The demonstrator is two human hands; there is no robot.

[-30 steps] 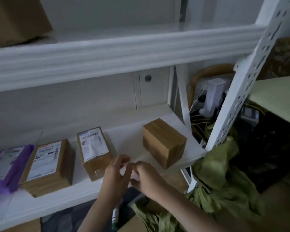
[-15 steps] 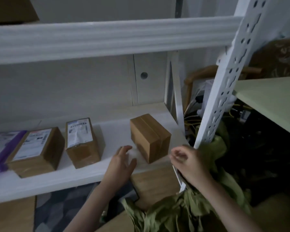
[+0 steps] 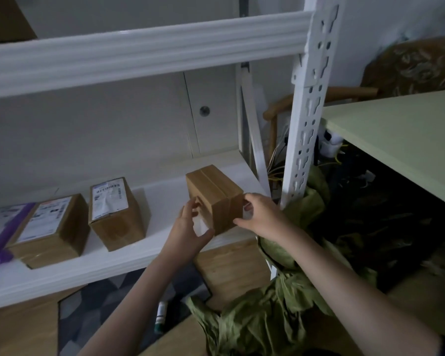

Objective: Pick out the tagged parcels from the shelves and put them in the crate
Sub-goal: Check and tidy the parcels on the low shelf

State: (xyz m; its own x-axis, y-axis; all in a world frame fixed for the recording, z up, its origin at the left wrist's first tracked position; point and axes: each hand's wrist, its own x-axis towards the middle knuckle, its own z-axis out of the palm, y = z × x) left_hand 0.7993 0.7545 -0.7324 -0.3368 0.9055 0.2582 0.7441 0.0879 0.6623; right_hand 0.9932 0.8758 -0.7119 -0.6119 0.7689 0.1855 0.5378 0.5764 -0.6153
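I saw the plain brown parcel (image 3: 213, 195) standing on the white shelf (image 3: 118, 263), near its right end. My left hand (image 3: 190, 228) grasped its left side with curled fingers, and my right hand (image 3: 261, 218) grasped its right side. Two labelled parcels (image 3: 113, 211) stood further left on the same shelf. In the dim light, the box perhaps still touched the shelf.

Crumpled green cloth (image 3: 254, 327) low right; marker pen (image 3: 160, 317) on patterned rug (image 3: 93, 312); tangled wires (image 3: 276, 165) behind upright.
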